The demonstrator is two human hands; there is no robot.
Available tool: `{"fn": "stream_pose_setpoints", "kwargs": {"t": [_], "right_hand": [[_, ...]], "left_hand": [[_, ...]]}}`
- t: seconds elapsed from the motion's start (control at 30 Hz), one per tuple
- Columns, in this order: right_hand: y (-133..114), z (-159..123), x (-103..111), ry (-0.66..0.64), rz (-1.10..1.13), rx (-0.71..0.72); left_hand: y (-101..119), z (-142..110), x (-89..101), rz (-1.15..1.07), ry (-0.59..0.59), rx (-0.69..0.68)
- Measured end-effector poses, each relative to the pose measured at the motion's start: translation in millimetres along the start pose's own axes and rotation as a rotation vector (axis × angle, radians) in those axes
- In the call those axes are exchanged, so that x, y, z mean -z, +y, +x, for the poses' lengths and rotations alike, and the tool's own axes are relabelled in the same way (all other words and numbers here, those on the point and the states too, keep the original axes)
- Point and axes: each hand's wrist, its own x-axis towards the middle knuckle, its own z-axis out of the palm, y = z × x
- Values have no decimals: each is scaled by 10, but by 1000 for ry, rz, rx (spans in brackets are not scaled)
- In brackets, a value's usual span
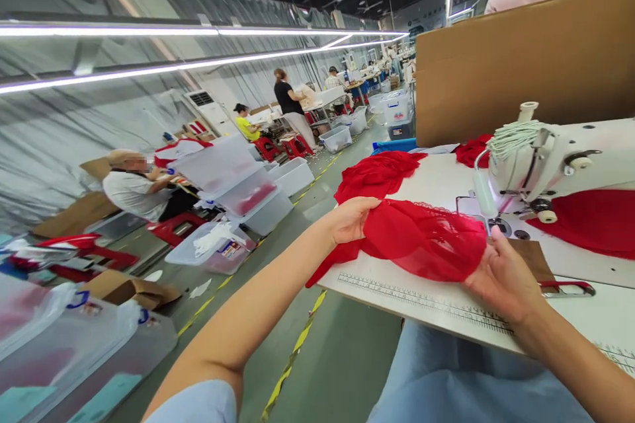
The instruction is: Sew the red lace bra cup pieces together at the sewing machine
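The white table [612,317] spreads beneath everything, with the sewing machine [588,152] standing on it at about two o'clock from the red cloth [421,244]. That cloth is held up between the two hands over the table's near edge, with a red heap [380,175] at eleven o'clock from it; whether the two join I cannot tell.

The held cloth should handle as very light, limp and perhaps a little slippery, folding wherever it is unsupported. It looks delicate enough to snag or stretch, so the margins, taken at opposite ends, seem the best hold, with the finer trim left unpulled. It is a deep, even red, sheer in places, with soft overlapping folds and a rounded lower outline.

The left hand [351,221] is at nine o'clock, thumb and fingers pinching the cloth's end. The right hand [506,274] is between three and four o'clock, thumb raised, its fingers partly hidden under the cloth; whether they grip I cannot tell.

Smallest is the lacy edging [431,207], running along the twelve o'clock side.
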Motion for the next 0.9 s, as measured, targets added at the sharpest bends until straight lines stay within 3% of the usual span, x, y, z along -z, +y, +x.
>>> {"fn": "stream_pose_setpoints", "kwargs": {"t": [0.37, 0.7, 0.9], "right_hand": [[-7, -68, -124, -29, -81, 34], [46, -21, -12, 25, 207, 45], [61, -28, -2, 13, 211, 21]], "left_hand": [[-150, -112, 71, -14, 48, -13], [-219, -97, 57, 45, 11, -27], [-192, -148, 18, 55, 15, 10]]}}
